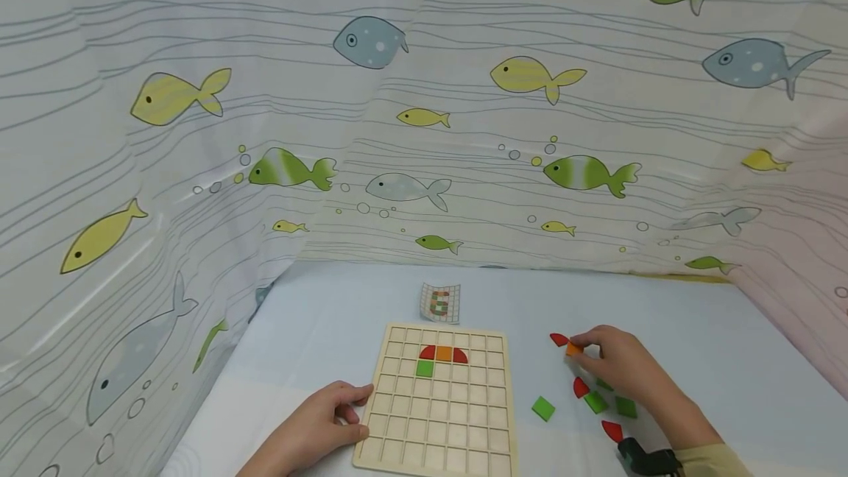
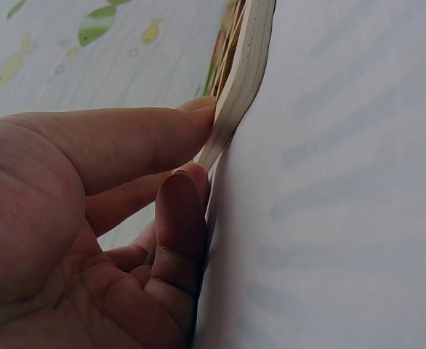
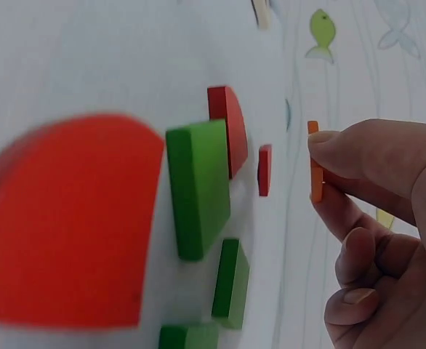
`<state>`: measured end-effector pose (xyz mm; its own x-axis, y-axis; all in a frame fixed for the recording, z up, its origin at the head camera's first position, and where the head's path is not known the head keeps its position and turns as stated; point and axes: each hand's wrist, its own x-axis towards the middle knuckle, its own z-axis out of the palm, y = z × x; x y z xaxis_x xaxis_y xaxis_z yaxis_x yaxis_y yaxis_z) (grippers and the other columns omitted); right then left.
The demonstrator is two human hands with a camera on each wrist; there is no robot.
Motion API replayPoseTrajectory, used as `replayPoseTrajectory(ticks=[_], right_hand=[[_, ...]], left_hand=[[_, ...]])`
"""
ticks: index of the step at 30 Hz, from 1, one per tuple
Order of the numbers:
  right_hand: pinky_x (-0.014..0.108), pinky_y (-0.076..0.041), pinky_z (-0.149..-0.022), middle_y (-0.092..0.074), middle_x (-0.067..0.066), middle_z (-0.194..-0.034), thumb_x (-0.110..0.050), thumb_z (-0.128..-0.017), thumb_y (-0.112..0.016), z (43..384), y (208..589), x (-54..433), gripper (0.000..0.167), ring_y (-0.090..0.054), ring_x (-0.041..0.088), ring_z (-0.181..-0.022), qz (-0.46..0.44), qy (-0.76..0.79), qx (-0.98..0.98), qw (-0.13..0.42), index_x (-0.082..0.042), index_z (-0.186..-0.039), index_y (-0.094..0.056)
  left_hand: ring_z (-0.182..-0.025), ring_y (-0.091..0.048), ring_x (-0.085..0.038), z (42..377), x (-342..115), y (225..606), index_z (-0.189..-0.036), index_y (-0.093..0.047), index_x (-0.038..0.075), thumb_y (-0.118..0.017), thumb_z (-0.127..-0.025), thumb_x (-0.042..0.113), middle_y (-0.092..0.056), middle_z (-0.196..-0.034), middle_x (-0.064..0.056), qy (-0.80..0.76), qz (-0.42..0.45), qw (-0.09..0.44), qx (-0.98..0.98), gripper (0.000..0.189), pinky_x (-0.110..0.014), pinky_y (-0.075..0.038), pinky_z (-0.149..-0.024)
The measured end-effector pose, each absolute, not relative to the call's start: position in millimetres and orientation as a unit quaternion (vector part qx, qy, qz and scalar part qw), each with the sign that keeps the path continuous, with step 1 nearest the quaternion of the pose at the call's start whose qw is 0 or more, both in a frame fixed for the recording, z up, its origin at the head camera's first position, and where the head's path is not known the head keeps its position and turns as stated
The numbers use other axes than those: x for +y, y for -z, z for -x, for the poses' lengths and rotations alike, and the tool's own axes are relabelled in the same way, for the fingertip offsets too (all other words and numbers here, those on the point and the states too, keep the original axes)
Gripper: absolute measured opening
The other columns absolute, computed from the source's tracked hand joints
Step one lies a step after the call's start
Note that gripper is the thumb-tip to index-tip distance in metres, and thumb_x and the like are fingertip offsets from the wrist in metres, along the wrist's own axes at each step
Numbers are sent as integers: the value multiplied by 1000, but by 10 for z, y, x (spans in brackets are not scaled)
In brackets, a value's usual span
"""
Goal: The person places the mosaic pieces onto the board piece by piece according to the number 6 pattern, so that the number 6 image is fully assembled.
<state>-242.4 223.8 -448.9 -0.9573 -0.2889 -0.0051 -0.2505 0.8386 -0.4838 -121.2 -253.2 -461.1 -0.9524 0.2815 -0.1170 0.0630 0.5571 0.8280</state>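
A wooden grid board (image 1: pixel 430 455) lies on the table. Red quarter-round tiles (image 1: pixel 460 355) flank an orange square (image 1: pixel 444 353) in one of its upper rows, and a green square (image 1: pixel 425 368) sits under the left one. My left hand (image 1: pixel 318 422) holds the board's left edge; up close, the thumb and a finger pinch the pale rim (image 2: pixel 235 109). To the right of the board, my right hand (image 1: pixel 623 359) pinches another orange square tile (image 3: pixel 316 163) between thumb and finger. In the right wrist view this tile is edge-on, raised off the table.
Loose red quarter-round tiles (image 1: pixel 612 430) and green squares (image 1: pixel 543 408) lie under and around the right hand. A small printed pattern card (image 1: pixel 440 303) lies behind the board. A fish-print curtain (image 1: pixel 477 116) encloses the table's back and sides.
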Motion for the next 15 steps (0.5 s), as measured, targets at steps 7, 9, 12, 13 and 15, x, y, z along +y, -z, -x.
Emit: replayPoseTrajectory(ticks=[7, 9, 12, 13, 15], right_hand=[[33, -49, -68, -67, -1, -106, -17, -84, -79, 2399, 4440, 2070, 25, -54, 16, -81, 165, 246, 955, 25, -11, -109, -77], [34, -49, -70, -67, -2, -106, -17, -85, -79, 2393, 4424, 2018, 26, -55, 16, -82, 173, 241, 955, 21, -12, -110, -77], [34, -49, -71, -66, -5, -103, -17, -85, -78, 2384, 4398, 1938, 26, -56, 16, -83, 185, 242, 952, 17, -12, -111, -76], [34, -49, -71, -66, -5, -103, -17, -85, -78, 2382, 4392, 1912, 26, -56, 16, -84, 191, 244, 951, 15, -12, -110, -76], [33, -49, -71, -66, -6, -101, -17, -85, -79, 2375, 4377, 1856, 24, -57, 17, -84, 200, 247, 948, 10, -13, -109, -77]], left_hand=[[-82, -55, -9, 1219, -2532, 4612, -137, -59, 2, -81, -82, 23, -59, -110, -1, -462, -96, 124, 873, 63, -24, -42, -70], [-82, -55, -9, 1217, -2531, 4606, -136, -59, 2, -81, -82, 23, -59, -109, 0, -461, -96, 124, 873, 63, -24, -43, -69], [-82, -55, -9, 1212, -2530, 4599, -136, -59, 2, -82, -82, 23, -59, -108, 0, -459, -96, 122, 875, 62, -25, -42, -69], [-81, -55, -9, 1210, -2530, 4596, -136, -59, 2, -82, -82, 23, -60, -108, 0, -458, -96, 123, 875, 62, -25, -42, -69], [-81, -55, -8, 1207, -2529, 4587, -136, -59, 2, -82, -82, 23, -60, -108, 1, -457, -95, 123, 876, 62, -25, -42, -69]])
